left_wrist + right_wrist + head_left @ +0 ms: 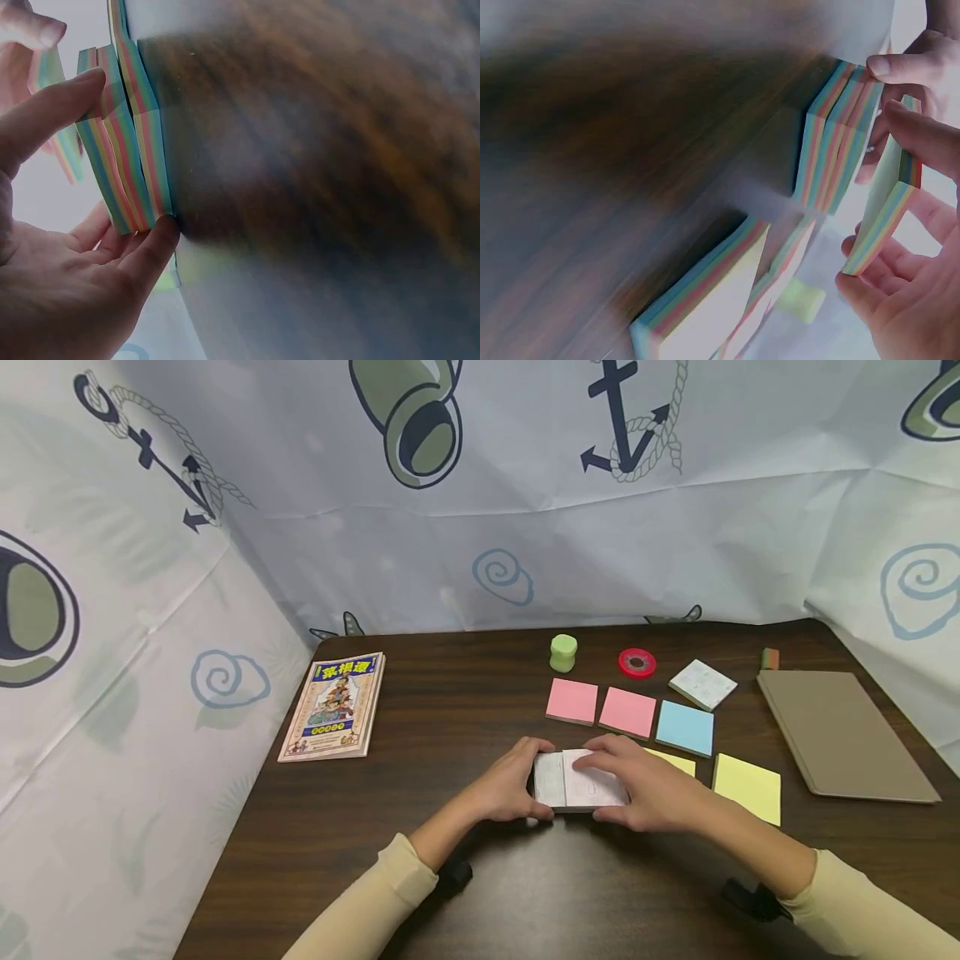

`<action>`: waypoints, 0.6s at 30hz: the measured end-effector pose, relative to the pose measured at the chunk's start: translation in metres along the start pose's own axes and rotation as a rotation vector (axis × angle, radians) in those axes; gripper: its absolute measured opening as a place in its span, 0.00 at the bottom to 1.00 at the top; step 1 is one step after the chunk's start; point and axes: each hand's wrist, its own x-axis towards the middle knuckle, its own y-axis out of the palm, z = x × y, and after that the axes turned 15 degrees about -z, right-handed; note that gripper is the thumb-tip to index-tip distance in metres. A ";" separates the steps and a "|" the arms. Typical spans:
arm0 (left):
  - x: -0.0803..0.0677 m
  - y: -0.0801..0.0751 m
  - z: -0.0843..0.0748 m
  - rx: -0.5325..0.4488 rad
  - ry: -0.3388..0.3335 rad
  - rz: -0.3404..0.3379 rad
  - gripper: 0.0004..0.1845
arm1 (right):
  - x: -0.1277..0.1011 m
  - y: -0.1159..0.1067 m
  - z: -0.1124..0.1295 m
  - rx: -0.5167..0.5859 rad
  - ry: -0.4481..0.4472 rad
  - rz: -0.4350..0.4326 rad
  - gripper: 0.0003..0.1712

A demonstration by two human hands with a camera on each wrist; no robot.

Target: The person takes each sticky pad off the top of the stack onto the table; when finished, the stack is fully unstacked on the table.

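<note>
My left hand [508, 783] grips the left side of a low stack of sticky note pads [124, 161], thumb at the near edge and fingers at the far edge. The pads show striped, multicoloured sides. My right hand [651, 783] pinches another sticky note pad [885, 221] by its edges. In the right wrist view this pad is tilted, apart from the stack and above its top. From the head it overlaps the stack's right part, both with whitish tops. Just beyond the right hand lies a yellow pad [678, 762], partly hidden by it.
Two pink pads, the left one [572, 701] and its neighbour [628, 712], a blue pad [685, 727], a yellow pad [747, 787] and a white patterned pad [702, 683] lie around. Behind are a green object [563, 653] and red ring [637, 662]. A book [333, 706] and brown board [847, 735] flank them.
</note>
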 end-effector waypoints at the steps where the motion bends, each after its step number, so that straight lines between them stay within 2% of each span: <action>1: 0.000 0.000 0.000 -0.002 -0.003 0.000 0.47 | -0.005 -0.003 0.000 -0.008 0.009 -0.001 0.34; 7: 0.000 0.001 0.000 0.000 0.000 -0.010 0.47 | -0.040 -0.012 -0.001 -0.026 0.046 -0.003 0.35; 12: -0.001 0.000 -0.001 -0.005 0.011 -0.017 0.47 | -0.067 -0.006 0.000 -0.032 -0.020 -0.011 0.34; 18: -0.001 0.000 -0.002 -0.006 0.013 -0.020 0.46 | -0.082 0.003 0.000 -0.043 -0.066 -0.007 0.34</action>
